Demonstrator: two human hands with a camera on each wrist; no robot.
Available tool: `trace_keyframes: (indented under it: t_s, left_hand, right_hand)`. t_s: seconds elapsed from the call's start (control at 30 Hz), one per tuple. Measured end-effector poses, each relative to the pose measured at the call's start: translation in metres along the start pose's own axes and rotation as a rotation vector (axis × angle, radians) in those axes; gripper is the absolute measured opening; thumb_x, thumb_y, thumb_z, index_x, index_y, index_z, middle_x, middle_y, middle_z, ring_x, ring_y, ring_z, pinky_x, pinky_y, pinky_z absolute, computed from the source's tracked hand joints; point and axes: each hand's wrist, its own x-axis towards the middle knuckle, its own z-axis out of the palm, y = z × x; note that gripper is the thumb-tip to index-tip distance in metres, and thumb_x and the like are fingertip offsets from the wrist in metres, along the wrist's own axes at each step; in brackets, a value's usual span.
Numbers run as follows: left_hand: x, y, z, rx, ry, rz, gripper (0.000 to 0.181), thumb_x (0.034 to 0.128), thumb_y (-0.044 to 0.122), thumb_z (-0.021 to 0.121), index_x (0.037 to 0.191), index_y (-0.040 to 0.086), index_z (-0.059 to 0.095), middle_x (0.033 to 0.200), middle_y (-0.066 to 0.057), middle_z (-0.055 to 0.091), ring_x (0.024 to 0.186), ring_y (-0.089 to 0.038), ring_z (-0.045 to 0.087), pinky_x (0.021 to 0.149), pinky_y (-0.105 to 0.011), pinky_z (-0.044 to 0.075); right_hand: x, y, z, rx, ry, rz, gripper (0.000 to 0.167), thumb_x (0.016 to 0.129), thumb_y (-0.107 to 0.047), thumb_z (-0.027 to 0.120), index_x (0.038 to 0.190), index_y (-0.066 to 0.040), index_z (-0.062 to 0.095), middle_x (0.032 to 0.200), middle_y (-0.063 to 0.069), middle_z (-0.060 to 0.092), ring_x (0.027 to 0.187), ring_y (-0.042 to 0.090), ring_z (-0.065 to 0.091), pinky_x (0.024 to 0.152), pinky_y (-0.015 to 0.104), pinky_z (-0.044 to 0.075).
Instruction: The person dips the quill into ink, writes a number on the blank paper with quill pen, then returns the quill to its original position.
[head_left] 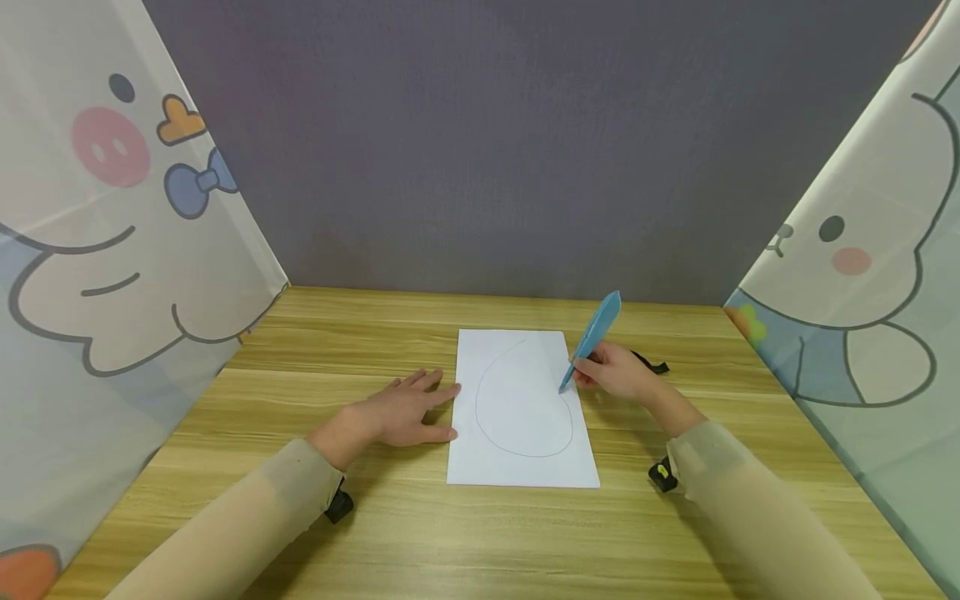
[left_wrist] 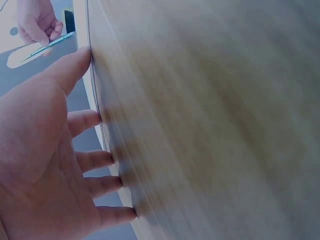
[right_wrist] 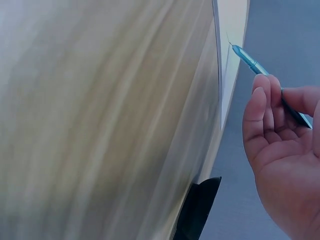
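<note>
A white sheet of paper [head_left: 465, 467] lies on the wooden table, bearing a thin, curved line [head_left: 517, 455] like an unclosed oval. My right hand [head_left: 618, 372] pinches a blue feather-shaped pen [head_left: 598, 325] between thumb and fingers. The pen leans up and to the right, its tip meeting the line on the paper's right side. In the right wrist view the pen's tip end [right_wrist: 245, 57] also touches the sheet. Spread flat, my left hand [head_left: 408, 412] rests on the table at the paper's left edge, with thumb and index fingertip touching that edge.
The wooden table [head_left: 360, 333] ends at a dark grey wall [head_left: 480, 150]. Cartoon-printed cloths hang on the left [head_left: 150, 275] and right [head_left: 862, 317]. Black wrist devices show below the left cuff [head_left: 340, 506] and right cuff [head_left: 662, 475]. A black strap end [head_left: 651, 364] shows behind the right hand.
</note>
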Motion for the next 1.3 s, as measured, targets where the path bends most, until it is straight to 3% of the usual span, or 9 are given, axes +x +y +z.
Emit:
trace_keyframes:
  t_s: [0.3,0.67,1.3]
  left_hand:
    - [0.0,-0.001,0.001,0.0,-0.003,-0.003,0.084,0.1084,0.064,0.059,0.176,0.022,0.032,0.183,-0.022,0.016,0.169,-0.05,0.015,0.132,-0.075,0.021]
    - [0.0,0.0,0.0,0.004,-0.011,-0.013,0.084,0.1084,0.064,0.059,0.176,0.023,0.031,0.184,-0.022,0.015,0.17,-0.049,0.014,0.133,-0.074,0.02]
    - [0.0,0.0,0.0,0.006,-0.01,-0.015,0.084,0.1083,0.065,0.058,0.176,0.024,0.03,0.184,-0.021,0.015,0.17,-0.049,0.015,0.133,-0.074,0.02]
  right_hand:
    - [0.006,0.0,0.006,-0.023,0.057,0.0,0.027,0.116,-0.016,0.054,0.119,0.005,0.071,0.097,0.016,0.077,0.088,0.027,0.072,0.081,0.037,0.06]
    - [0.013,0.0,0.015,0.016,0.09,-0.055,0.025,0.116,-0.014,0.053,0.122,0.005,0.069,0.101,0.017,0.076,0.089,0.023,0.071,0.082,0.039,0.063]
    - [0.03,-0.01,0.031,0.054,0.077,-0.08,0.023,0.116,-0.012,0.054,0.119,0.003,0.07,0.1,0.016,0.075,0.086,0.02,0.068,0.081,0.033,0.061]
